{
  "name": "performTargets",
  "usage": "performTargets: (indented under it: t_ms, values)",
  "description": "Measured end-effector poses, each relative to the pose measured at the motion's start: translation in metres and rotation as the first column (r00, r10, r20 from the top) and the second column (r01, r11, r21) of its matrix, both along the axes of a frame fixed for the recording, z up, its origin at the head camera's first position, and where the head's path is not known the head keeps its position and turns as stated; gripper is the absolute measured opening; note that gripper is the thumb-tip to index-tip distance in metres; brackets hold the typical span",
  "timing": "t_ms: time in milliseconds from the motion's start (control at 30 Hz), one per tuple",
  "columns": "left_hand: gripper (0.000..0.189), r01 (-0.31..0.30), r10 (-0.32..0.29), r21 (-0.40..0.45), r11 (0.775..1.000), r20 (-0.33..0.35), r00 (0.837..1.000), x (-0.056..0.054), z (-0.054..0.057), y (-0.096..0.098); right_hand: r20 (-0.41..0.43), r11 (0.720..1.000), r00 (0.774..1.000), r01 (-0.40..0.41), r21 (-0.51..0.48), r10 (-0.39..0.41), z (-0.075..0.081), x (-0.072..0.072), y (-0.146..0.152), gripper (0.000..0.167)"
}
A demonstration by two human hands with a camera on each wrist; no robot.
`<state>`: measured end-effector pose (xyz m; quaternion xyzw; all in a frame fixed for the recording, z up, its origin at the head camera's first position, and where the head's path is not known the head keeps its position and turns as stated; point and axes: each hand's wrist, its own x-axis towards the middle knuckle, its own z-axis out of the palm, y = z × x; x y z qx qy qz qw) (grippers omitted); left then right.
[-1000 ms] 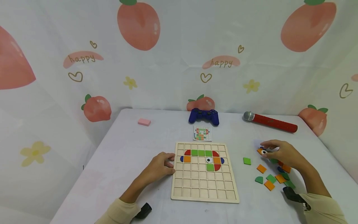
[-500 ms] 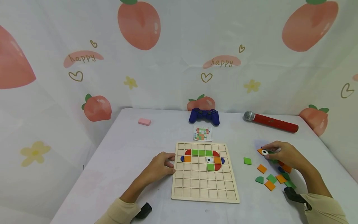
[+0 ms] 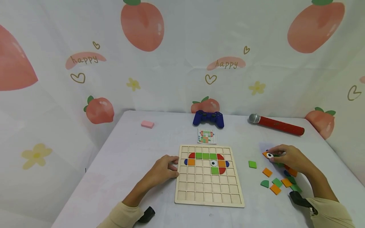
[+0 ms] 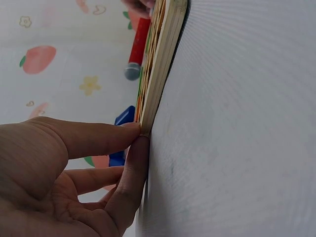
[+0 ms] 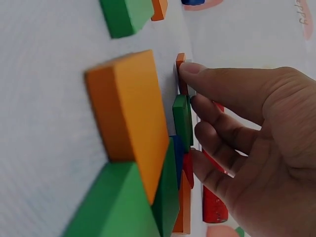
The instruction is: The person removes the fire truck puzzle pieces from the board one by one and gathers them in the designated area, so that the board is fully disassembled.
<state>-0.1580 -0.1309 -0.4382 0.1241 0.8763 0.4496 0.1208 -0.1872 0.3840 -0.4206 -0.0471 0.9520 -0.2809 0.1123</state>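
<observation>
The wooden grid board [image 3: 199,191] lies flat, with red, green, orange and blue tiles and one round eye tile [image 3: 214,163] in its upper rows. At the board's left edge, my left hand [image 3: 163,167] holds the rim with thumb and index finger, seen close in the left wrist view. My right hand [image 3: 292,158] pinches a second eye tile [image 3: 269,155] between thumb and fingers, low over the loose tiles. Beside it lies an orange tile [image 3: 265,154]; a green tile [image 5: 181,118] stands near the fingers in the right wrist view. The palm hides part of the pile.
Loose green tile [image 3: 252,164], orange tile [image 3: 267,172] and several others lie right of the board. Behind it are a pattern card [image 3: 207,136], a blue game controller [image 3: 208,118], a red microphone [image 3: 276,124] and a pink block [image 3: 147,124]. A printed curtain [image 3: 171,63] hangs behind the table.
My right fingers have closed in on the eye tile and shifted very slightly. The left hand and board have stayed in place.
</observation>
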Motion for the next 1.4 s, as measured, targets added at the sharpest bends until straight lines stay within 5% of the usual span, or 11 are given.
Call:
performTargets:
  t_ms: [667,1400]
  values:
    - [0.06,0.002,-0.002,0.003,1.0,-0.004,1.0,0.0,0.0,0.0,-0.108,0.999,0.994,-0.021,-0.026,0.018,0.003,0.003,-0.044,0.039]
    - [0.061,-0.004,0.004,-0.009,1.0,0.005,1.0,0.0,0.0,0.001,-0.163,0.962,0.956,-0.26,-0.086,0.244,0.01,-0.006,-0.136,0.026]
